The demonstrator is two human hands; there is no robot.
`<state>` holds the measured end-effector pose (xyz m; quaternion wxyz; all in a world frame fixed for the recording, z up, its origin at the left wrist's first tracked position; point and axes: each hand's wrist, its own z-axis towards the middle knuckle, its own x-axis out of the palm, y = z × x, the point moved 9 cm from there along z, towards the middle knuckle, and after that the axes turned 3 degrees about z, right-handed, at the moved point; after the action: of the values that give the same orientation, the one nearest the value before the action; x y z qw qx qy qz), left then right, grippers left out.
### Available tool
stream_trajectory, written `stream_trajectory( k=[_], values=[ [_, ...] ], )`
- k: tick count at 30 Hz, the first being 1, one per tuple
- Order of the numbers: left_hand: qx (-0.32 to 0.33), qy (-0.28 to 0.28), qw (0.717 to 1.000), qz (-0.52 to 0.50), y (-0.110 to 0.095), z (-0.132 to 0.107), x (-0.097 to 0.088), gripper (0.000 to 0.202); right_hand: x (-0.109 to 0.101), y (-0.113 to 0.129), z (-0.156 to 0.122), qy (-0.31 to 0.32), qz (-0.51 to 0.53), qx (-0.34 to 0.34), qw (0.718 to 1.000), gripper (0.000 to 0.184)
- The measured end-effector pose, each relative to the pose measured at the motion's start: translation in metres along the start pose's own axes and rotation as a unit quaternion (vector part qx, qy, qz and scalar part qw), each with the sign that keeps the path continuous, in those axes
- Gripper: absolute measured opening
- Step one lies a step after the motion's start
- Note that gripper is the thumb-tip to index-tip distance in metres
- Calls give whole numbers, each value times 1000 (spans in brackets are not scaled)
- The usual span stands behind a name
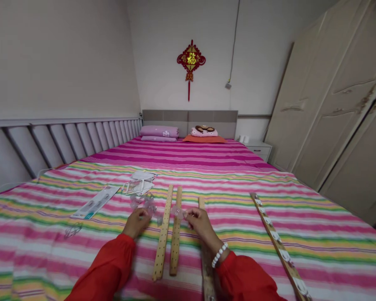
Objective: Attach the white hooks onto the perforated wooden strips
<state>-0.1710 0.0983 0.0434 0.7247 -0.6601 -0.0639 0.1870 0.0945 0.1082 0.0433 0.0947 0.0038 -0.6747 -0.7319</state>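
My right hand [200,221], with a white bead bracelet [219,255] at its wrist, pinches a small clear plastic piece [176,211] over a wooden strip with holes [175,244]. A second holed wooden strip [163,242] lies just left of it. Fingers closed, my left hand [137,223] is at a loose cluster of clear plastic pieces [146,200]; what its fingertips grip cannot be made out. Below my right forearm runs another wooden strip [207,267], partly hidden.
A long strip with white hook-like fittings [277,238] lies at right on the striped bedspread [238,217]. To the left are a flat package [97,202], a tangle of thin loops [73,229] and white packets [140,184]. A slatted rail [65,140] borders the left side.
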Motion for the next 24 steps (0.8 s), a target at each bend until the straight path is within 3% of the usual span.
stream_trajectory(
  k=[3,6,9,11,12,16,18,21,24],
  values=[
    [30,-58,998,-14,-7,3,-7,36,-11,21,-12,-14,-77,-100,992,16],
    [24,-67,996,-45,-13,-3,1,33,-19,47,-33,-21,-183,-233,955,16],
    [-54,55,995,-67,-10,-23,46,16,-22,63,-53,-26,-269,-324,907,22],
    [-149,162,968,-119,-4,-49,88,11,-21,68,-63,-40,-335,-365,868,28],
    [-186,186,952,-157,-2,-61,104,14,-19,70,-68,-51,-375,-386,842,30],
    [-277,206,898,-272,-1,-96,148,16,-3,77,-88,-83,-519,-470,710,29],
    [-288,194,879,-327,-1,-102,159,13,2,79,-95,-81,-556,-494,663,26],
    [-306,180,856,-376,2,-105,171,12,1,82,-99,-74,-574,-508,638,23],
    [-320,193,841,-392,6,-107,181,12,-5,81,-101,-57,-554,-517,650,23]
  ],
)
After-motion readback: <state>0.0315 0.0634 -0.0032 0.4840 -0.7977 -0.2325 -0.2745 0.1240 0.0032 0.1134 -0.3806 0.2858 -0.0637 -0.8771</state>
